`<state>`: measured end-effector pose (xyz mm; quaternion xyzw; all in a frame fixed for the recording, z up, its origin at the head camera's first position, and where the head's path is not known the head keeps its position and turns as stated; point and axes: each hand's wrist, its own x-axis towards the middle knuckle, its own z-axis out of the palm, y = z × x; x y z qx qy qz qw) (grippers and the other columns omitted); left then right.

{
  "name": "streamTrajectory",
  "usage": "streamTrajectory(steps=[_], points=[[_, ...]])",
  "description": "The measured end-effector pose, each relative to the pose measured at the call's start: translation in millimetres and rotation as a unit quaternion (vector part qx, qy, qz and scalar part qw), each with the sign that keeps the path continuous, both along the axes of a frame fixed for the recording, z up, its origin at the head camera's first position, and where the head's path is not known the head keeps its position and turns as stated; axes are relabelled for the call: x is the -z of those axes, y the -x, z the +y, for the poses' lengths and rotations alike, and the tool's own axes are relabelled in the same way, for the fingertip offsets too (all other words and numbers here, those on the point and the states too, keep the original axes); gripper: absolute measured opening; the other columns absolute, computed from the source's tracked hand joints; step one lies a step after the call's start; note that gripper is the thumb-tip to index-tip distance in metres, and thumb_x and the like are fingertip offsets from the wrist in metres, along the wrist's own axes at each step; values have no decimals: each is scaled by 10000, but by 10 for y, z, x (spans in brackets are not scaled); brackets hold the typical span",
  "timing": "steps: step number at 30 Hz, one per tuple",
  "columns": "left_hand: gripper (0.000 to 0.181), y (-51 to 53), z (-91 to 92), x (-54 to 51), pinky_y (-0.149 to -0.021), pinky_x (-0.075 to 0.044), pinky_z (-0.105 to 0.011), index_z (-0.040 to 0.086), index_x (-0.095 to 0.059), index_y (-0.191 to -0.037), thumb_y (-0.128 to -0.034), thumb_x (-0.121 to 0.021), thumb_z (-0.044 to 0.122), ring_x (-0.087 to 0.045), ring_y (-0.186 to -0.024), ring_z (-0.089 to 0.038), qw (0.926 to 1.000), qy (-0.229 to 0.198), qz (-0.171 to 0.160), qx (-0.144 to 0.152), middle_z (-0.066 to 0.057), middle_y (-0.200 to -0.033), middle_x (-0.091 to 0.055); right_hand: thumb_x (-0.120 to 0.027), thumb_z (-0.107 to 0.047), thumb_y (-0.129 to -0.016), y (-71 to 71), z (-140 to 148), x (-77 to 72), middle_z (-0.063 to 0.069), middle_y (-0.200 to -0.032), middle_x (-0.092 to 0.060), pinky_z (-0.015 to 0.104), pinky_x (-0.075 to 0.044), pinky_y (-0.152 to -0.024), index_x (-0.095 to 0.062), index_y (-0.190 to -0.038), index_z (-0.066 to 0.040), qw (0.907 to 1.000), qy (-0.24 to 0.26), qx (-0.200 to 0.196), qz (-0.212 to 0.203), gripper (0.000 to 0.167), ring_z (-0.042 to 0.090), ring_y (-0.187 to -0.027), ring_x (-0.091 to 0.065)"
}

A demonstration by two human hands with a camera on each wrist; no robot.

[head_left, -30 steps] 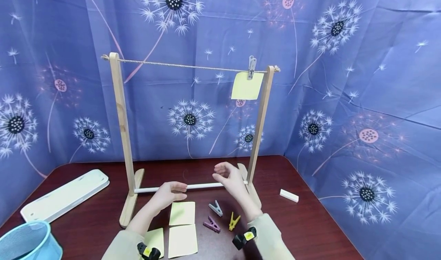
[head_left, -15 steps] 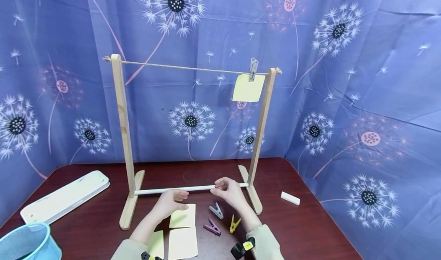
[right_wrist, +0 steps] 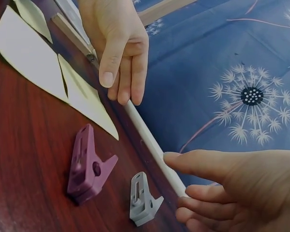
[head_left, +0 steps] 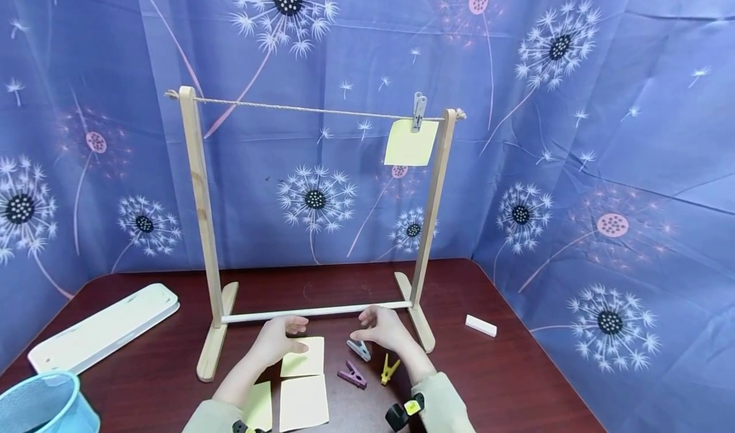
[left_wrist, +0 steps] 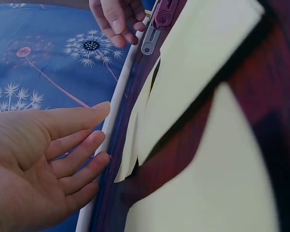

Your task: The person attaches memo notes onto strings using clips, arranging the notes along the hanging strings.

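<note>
In the head view my left hand (head_left: 274,342) hovers at the upper yellow paper square (head_left: 307,358), its fingers relaxed and apart from the sheet in the left wrist view. Two more squares lie nearby: a front square (head_left: 304,402) and a left one (head_left: 259,407), partly behind my forearm. My right hand (head_left: 386,328) is just above the grey clothespin (head_left: 359,350), thumb and fingers spread, holding nothing. The right wrist view shows a gap between that hand and the grey clothespin (right_wrist: 144,200). A purple clothespin (head_left: 353,375) and a yellow clothespin (head_left: 390,369) lie beside it.
A wooden frame (head_left: 202,210) with a string (head_left: 298,108) stands behind my hands. A grey clothespin (head_left: 419,111) holds a yellow square (head_left: 410,143) on the string. A white case (head_left: 106,328) and blue mesh basket (head_left: 48,404) are left; a white block (head_left: 481,326) is right.
My right hand has come down and a little nearer to me, closer to the grey clothespin. The left hand has dropped slightly over the paper squares. The clothespins and papers have stayed put.
</note>
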<state>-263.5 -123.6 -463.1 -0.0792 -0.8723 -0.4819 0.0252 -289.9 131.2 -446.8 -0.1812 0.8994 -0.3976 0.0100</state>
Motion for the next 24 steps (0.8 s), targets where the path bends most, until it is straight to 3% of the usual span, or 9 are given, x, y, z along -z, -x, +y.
streamTrajectory(steps=[9,24], points=[[482,-3,13,19,-918,-505,-471,-32,-692,-1093,-641,-859,-28,-652,-1029,-326,9998,89,7,176,-135,-1022,-728,-849,-165,-705,-32,-10,39,56,-773,-655,233,-448,-642,-619,-886,-4,9996,-257,-60,-91,334,81,-679,-532],[513,-39,36,22,-965,-481,-465,-54,-694,-1085,-605,-875,-33,-627,-1095,-351,9983,531,-3,241,-153,-1052,-720,-880,-186,-684,-70,-104,78,-22,-707,-536,223,-387,-546,-596,-844,-37,9961,-794,237,-300,358,90,-619,-461]])
